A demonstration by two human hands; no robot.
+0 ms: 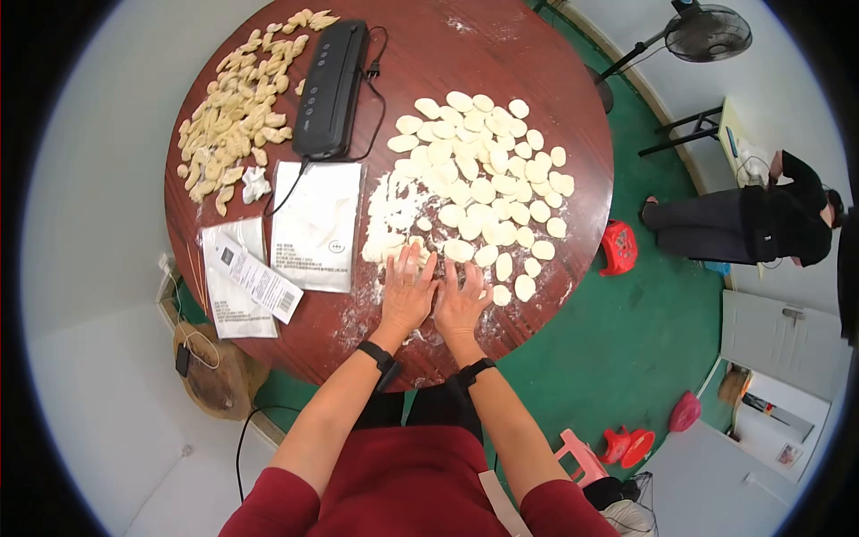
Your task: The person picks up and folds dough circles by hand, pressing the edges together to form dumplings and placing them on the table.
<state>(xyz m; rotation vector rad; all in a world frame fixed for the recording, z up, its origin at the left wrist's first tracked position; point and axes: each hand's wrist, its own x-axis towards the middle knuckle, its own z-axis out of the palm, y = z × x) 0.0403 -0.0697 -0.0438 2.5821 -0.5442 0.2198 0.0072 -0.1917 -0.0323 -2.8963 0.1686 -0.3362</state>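
Flat pale dough rounds (483, 191) are spread over the floured right part of a round reddish-brown table (510, 54). My left hand (409, 294) lies palm down near the table's front edge, fingers stretched forward onto flour and small dough pieces (386, 243). Close beside it, my right hand (462, 304) rests palm down with fingers apart, its fingertips at the lower rounds, including a larger dough round (458, 251). Whatever lies beneath the palms is hidden. Loose white flour (394, 204) covers the surface ahead of my left hand.
Shaped dough pieces (234, 112) are heaped at the left, beside a black vacuum sealer (331, 89) with its cord. Plastic packets (313, 228) and a printed label strip (255, 279) lie nearer. A red stool (618, 248), a fan (709, 34) and another person (743, 219) are at right.
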